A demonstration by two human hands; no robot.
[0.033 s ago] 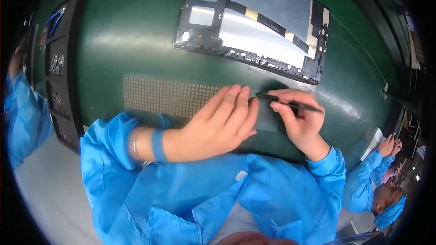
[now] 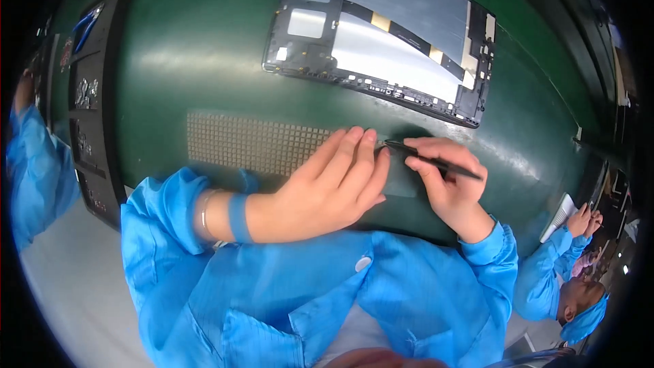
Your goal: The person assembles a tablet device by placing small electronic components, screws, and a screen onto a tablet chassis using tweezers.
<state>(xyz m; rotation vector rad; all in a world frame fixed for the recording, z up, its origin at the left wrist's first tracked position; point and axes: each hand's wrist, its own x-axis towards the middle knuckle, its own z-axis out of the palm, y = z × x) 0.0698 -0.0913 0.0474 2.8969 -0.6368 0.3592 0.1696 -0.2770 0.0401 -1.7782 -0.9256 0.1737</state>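
A sheet of small grey-brown square pads [image 2: 252, 143] lies on the green work surface. My left hand [image 2: 334, 180] rests over its right end, fingers stretched out and close together, palm down. Black tweezers [image 2: 436, 161] are pinched in my right hand [image 2: 453, 180], their pointed tip by the fingertips of my left hand at the sheet's right edge. What the tip touches is too small to make out. Beyond both hands lies an opened tablet-like device [image 2: 402, 48], with a black frame, silver panels and a dark ribbon cable across it.
A black compartment tray [image 2: 105, 95] holding small parts and a blue-handled tool [image 2: 85, 27] stands along the left. The green mat [image 2: 163, 61] spreads underneath. People in blue work clothes sit at the far left and at the right [image 2: 545, 286].
The tweezers in my right hand have tilted slightly, their rear end lower in the picture. The left hand has stayed put on the sheet.
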